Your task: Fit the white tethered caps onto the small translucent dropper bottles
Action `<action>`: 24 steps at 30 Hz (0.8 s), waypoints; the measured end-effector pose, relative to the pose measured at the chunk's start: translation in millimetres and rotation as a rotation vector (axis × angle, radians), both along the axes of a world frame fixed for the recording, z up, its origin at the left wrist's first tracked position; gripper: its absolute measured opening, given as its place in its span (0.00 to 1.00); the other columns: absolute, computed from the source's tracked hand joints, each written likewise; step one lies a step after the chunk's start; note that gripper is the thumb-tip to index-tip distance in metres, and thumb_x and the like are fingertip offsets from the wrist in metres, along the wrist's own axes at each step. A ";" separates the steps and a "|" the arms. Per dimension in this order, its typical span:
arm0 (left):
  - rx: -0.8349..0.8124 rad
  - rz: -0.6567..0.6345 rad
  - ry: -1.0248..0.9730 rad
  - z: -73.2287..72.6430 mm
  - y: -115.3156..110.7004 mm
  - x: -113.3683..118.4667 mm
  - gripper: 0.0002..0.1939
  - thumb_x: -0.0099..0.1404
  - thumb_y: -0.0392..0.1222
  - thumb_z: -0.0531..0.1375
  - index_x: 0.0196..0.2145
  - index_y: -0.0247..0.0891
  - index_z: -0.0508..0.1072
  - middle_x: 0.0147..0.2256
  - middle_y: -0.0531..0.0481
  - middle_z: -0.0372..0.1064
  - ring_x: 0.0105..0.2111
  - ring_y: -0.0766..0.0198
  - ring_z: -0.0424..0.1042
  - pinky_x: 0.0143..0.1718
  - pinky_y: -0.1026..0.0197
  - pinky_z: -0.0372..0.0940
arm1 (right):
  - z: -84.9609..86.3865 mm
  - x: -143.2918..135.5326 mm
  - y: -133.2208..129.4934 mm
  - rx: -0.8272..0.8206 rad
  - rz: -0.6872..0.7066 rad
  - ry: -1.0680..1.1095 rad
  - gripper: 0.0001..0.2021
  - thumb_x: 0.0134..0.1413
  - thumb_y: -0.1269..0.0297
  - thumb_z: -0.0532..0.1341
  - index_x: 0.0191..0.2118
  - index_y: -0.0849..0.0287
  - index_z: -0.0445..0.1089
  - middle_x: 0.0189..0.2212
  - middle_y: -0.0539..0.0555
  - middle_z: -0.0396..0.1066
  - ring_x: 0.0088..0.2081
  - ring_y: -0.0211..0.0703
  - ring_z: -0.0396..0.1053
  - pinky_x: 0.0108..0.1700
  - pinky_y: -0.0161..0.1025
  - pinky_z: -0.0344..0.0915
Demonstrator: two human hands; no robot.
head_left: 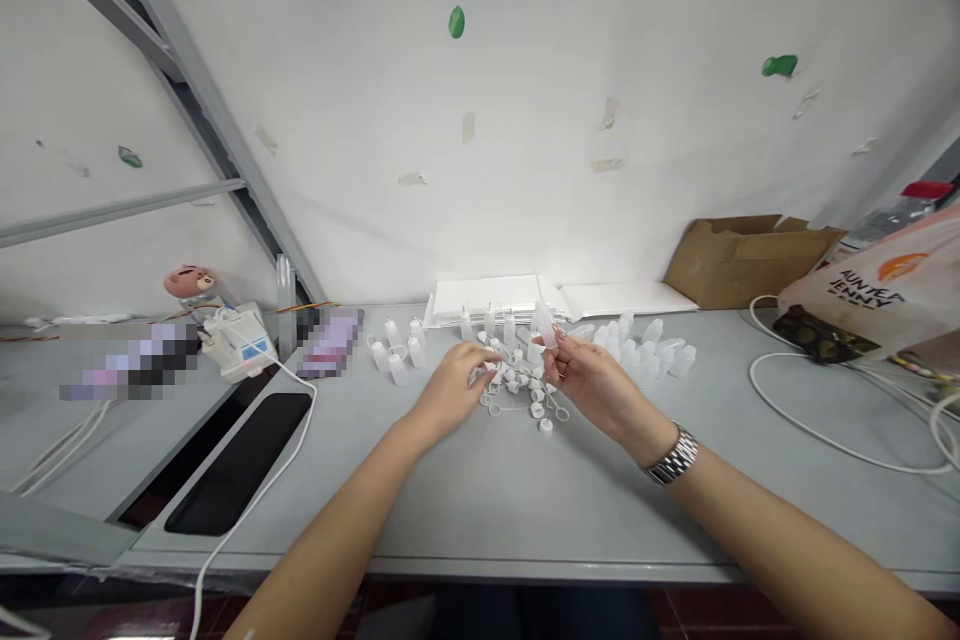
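Note:
My right hand (589, 375) holds a small translucent squeeze bottle (544, 324) between thumb and fingers, tilted above the table. At the left edge of a pile of white caps (535, 394), some with looped straps, my left hand (451, 388) has its thumb and fingers apart and nothing visible between them. One cap (546, 426) lies a little nearer to me. Several uncapped bottles (651, 356) lie in a heap to the right of my right hand. Capped bottles (397, 369) stand upright left of my left hand, and more capped bottles (490, 320) stand behind the caps.
White sheets (487, 294) lie against the wall. At the right are a cardboard box (750, 265), a plastic bag (885, 270) and a loose white cable (810, 440). On the left are a black phone-shaped slab (240, 465), a power strip (238, 342) and a purple phone (331, 342).

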State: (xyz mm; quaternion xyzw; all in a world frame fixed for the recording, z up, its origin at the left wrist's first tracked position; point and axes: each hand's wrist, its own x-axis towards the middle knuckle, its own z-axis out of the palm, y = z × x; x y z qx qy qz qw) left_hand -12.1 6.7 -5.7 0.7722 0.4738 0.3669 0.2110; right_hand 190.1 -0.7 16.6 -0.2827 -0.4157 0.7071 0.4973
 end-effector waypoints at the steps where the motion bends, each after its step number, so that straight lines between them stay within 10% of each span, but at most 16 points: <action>1: 0.032 -0.056 0.061 -0.7 -2.3 3.1 0.10 0.60 0.41 0.54 0.38 0.43 0.73 0.38 0.47 0.66 0.40 0.58 0.64 0.43 0.57 0.58 | 0.3 -0.7 -0.5 -0.002 0.002 -0.001 0.10 0.50 0.58 0.60 0.29 0.61 0.70 0.21 0.47 0.62 0.24 0.32 0.58 0.30 0.34 0.57; 24: 0.104 -0.129 0.376 -17.5 0.5 20.5 0.07 0.61 0.40 0.54 0.37 0.41 0.69 0.35 0.49 0.65 0.40 0.58 0.60 0.40 0.57 0.59 | 0.2 -9.1 -7.8 -0.016 0.016 -0.066 0.14 0.47 0.56 0.62 0.20 0.61 0.65 0.18 0.48 0.62 0.23 0.34 0.57 0.30 0.35 0.55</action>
